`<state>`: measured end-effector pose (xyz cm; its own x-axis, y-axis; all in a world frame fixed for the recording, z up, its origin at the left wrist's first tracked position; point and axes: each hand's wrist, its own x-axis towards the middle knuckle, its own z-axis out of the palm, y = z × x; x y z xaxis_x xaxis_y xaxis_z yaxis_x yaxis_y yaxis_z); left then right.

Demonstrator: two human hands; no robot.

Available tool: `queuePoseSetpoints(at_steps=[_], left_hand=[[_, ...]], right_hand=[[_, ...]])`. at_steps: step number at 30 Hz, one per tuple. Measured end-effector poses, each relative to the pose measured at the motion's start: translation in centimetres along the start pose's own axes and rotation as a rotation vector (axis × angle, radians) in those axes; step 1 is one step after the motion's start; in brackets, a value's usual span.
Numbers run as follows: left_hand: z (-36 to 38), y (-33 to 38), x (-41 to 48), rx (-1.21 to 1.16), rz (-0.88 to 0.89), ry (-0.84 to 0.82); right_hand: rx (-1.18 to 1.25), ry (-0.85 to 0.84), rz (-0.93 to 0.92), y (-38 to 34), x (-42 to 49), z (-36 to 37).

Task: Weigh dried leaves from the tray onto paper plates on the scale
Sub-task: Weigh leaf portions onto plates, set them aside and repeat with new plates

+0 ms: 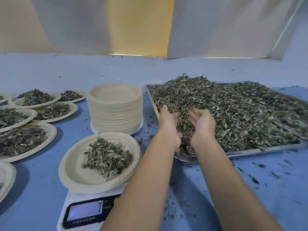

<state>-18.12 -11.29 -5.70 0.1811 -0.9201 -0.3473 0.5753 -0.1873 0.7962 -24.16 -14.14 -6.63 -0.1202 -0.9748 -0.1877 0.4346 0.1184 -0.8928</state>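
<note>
Dried leaves (pixel 241 110) heap the steel tray (pixel 250 152). At the tray's near left corner, the left hand (pixel 168 124) and right hand (pixel 202 125), palms facing and fingers nearly straight, cup a clump between them. Left of the tray, a part-filled paper plate (pixel 75 172) sits on the scale (pixel 86 212).

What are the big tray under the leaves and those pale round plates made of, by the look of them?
The big rectangular silver tray looks like metal, probably stainless steel: its bare rim is grey, smooth and shiny. The cream round plates in the tall stack look like pressed paper or moulded pulp: matte, thin, with ribbed rims. Which of the two, I cannot tell.
</note>
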Motion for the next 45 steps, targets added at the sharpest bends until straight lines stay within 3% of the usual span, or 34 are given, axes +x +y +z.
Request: queuePoseSetpoints(at_steps=[3, 7, 13, 20, 24, 29, 35, 39, 45], left_hand=[[0.0, -0.3, 0.4, 0.009, 0.031, -0.027], [-0.6, -0.4, 0.3, -0.151, 0.055, -0.125], [-1.1, 0.6, -1.1, -0.089, 0.067, -0.136], [-3.1, 3.1, -4.9, -0.007, 0.232, 0.115], [-7.2, 5.6, -7.1, -0.007, 0.389, 0.221], [-12.8, 8.0, -9.5, 0.071, 0.511, 0.367], [-18.7, 7.7, -9.5, 0.227, 0.477, 0.582], [-20.4, 6.8, -8.2, 0.222, 0.346, 0.555], [-20.9, 5.6, -7.0, 0.159, 0.318, 0.524]], right_hand=[[-0.020, -0.041, 0.008, 0.3, 0.2, 0.0], [0.095, -0.128, 0.051, 0.7, -0.3, 0.8], [0.153, -0.145, 0.037, 1.1, -1.4, 1.5], [0.184, -0.336, -0.031, 2.0, -4.1, 3.6], [0.076, -0.474, -0.078, 3.0, -5.4, 4.8], [-0.098, -0.525, -0.069, 4.6, -5.6, 5.6], [-0.237, -0.546, -0.148, 6.4, -5.5, 5.5], [-0.239, -0.574, -0.121, 7.1, -5.6, 5.5], [-0.255, -0.587, -0.143, 7.5, -6.0, 5.6]])
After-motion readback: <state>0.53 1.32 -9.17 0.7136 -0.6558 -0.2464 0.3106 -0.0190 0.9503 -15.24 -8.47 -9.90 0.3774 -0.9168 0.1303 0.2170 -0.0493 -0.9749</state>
